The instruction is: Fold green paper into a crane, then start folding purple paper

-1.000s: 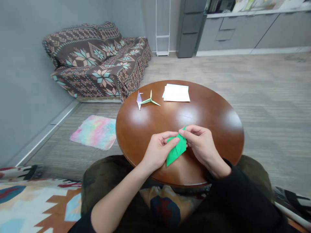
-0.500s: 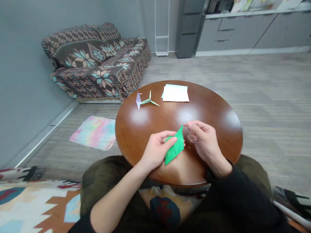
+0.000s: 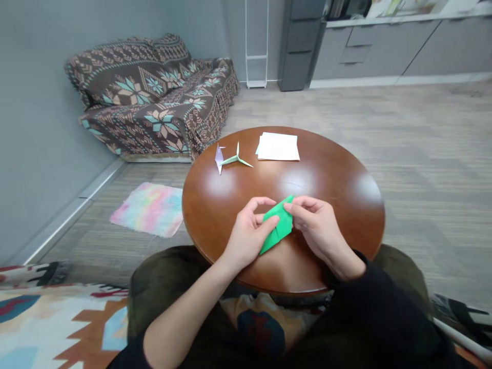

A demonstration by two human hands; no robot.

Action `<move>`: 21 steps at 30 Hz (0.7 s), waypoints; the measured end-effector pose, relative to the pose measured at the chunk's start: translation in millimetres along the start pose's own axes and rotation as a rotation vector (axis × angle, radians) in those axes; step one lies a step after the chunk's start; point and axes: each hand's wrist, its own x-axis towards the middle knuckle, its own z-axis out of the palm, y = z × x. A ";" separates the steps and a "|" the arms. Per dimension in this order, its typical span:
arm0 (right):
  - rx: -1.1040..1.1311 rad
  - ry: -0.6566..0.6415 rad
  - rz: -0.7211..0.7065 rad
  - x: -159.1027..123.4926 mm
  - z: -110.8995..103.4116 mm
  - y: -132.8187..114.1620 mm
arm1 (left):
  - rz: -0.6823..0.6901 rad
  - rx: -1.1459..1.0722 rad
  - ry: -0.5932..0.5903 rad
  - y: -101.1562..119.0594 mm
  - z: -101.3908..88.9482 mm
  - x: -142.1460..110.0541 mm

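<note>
A folded piece of green paper (image 3: 282, 224), roughly diamond-shaped, is held tilted above the near part of the round brown table (image 3: 326, 174). My left hand (image 3: 251, 225) grips its left side, thumb on the face and the other fingers behind. At the upper right edge, close to the top point, my right hand (image 3: 317, 220) pinches the paper between thumb and fingers. Parts of the fingers behind the paper are hidden.
Toward the table's far left lie a purple origami crane (image 3: 219, 158) and a pale green three-armed folded piece (image 3: 237, 158). A stack of paper sheets (image 3: 279, 147) lies at the far edge. Beyond are a covered sofa (image 3: 154, 102) and a pastel rug (image 3: 149, 210).
My right hand has moved slightly left and its thumb now presses on the green paper's upper part. The paper has turned a little, its top point leaning further right.
</note>
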 end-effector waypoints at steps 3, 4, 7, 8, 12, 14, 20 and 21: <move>-0.028 -0.057 0.038 0.2 -1.5 1.6 | 0.000 0.002 -0.002 0.3 -0.7 -0.3; -0.048 -0.079 0.046 0.2 -2.1 2.1 | 0.000 0.005 0.000 0.2 -1.0 -0.2; -0.087 -0.103 0.045 0.2 -2.6 2.6 | 0.005 0.009 0.009 -0.5 -1.6 0.6; -0.093 -0.100 0.044 0.1 -2.1 2.4 | 0.008 0.007 0.012 -0.8 -1.7 0.9; -0.086 -0.101 0.074 -0.7 1.3 1.2 | 0.017 -0.009 0.022 -2.1 -1.1 1.8; -0.057 -0.079 0.103 -0.9 2.7 0.7 | 0.025 -0.024 0.025 -2.9 -0.1 1.6; 0.098 0.015 0.086 0.2 3.8 -1.5 | 0.080 -0.046 0.059 -3.7 4.6 -0.5; 0.110 0.018 0.074 0.3 3.9 -1.7 | 0.095 -0.043 0.059 -3.8 5.2 -0.6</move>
